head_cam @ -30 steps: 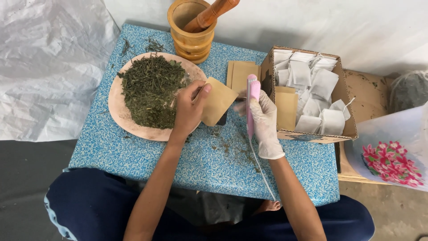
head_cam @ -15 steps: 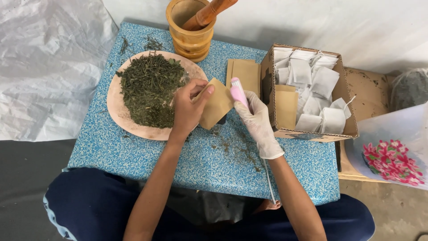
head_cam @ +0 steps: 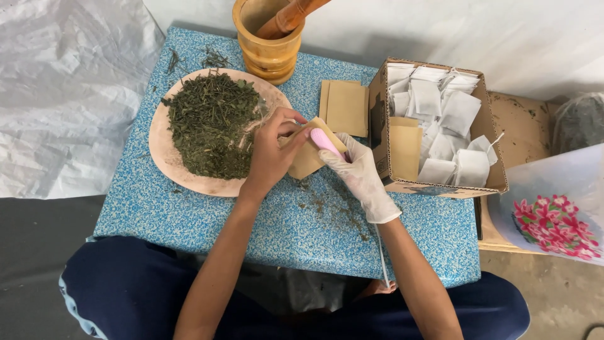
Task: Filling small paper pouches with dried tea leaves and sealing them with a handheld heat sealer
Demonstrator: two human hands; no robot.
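Note:
My bare left hand [head_cam: 270, 157] pinches a small brown paper pouch [head_cam: 305, 160] at its upper edge, just right of the plate. My right hand [head_cam: 362, 176], in a white glove, grips a slim pink corded sealing tool [head_cam: 326, 141] and lays its tip across the pouch's top, close to the left fingers. A white cord [head_cam: 381, 252] runs from the tool down past my right forearm. The round plate [head_cam: 165, 157] heaped with dried green leaves [head_cam: 211, 123] sits under and to the left of my left hand.
A wooden mortar with pestle [head_cam: 269, 34] stands at the back of the blue speckled table [head_cam: 189, 217]. Flat brown pouches [head_cam: 345, 106] lie beside a cardboard box [head_cam: 440, 186] of white filter bags. Leaf crumbs [head_cam: 333, 211] are scattered near the table's front. A flowered bag [head_cam: 553, 214] is at right.
The pink tool swung from upright beside the box down and leftward onto the pouch's top. My left hand curled tighter on the pouch and drew it toward the tool.

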